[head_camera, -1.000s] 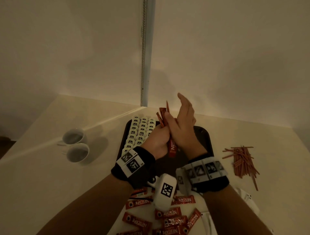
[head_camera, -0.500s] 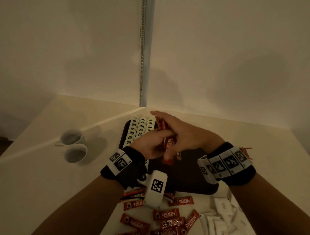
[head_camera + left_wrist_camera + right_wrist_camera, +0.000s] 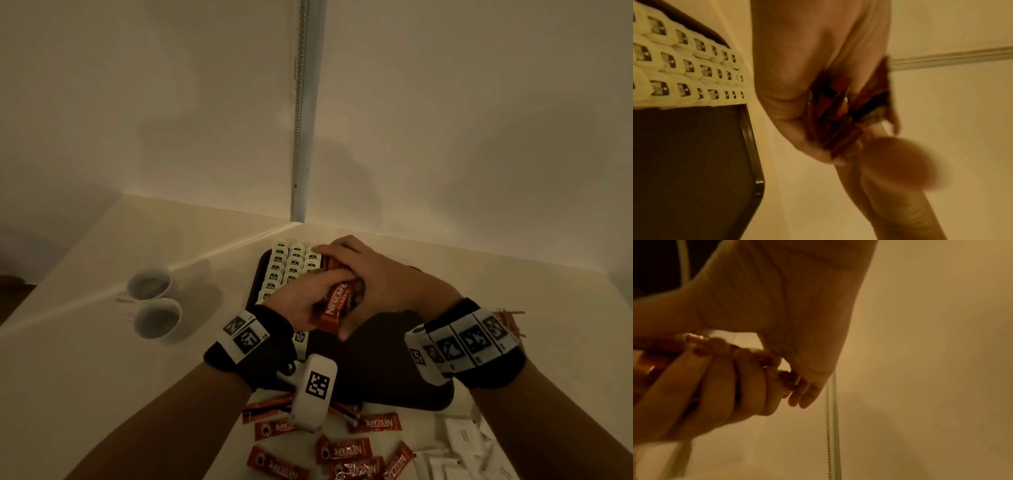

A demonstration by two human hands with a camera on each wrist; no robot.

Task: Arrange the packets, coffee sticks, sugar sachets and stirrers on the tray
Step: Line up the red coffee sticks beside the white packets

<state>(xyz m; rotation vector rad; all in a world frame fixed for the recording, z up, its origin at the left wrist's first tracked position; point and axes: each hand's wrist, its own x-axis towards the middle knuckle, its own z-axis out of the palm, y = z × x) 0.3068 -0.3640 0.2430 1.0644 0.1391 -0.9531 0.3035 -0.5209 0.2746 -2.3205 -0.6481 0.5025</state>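
My left hand (image 3: 301,303) grips a bundle of red coffee sticks (image 3: 337,303) low over the dark tray (image 3: 376,363). My right hand (image 3: 373,277) lies over the bundle, its fingers hooked over the far end and its thumb at the near end. In the left wrist view the bundle (image 3: 838,123) fans out between both hands. In the right wrist view the left fingers (image 3: 719,386) are curled round the sticks (image 3: 694,350). Rows of white packets (image 3: 284,267) fill the tray's left side, beside the bundle.
Loose coffee sticks (image 3: 342,450) lie on the table in front of the tray, with white sugar sachets (image 3: 459,442) to their right. Red stirrers (image 3: 510,322) lie right of the tray, behind my right wrist. Two cups (image 3: 152,284) (image 3: 157,318) stand at left. Walls meet just behind.
The bundle has come down from upright to lying nearly flat over the tray. My right hand has turned from standing flat against the sticks to covering them from the right.
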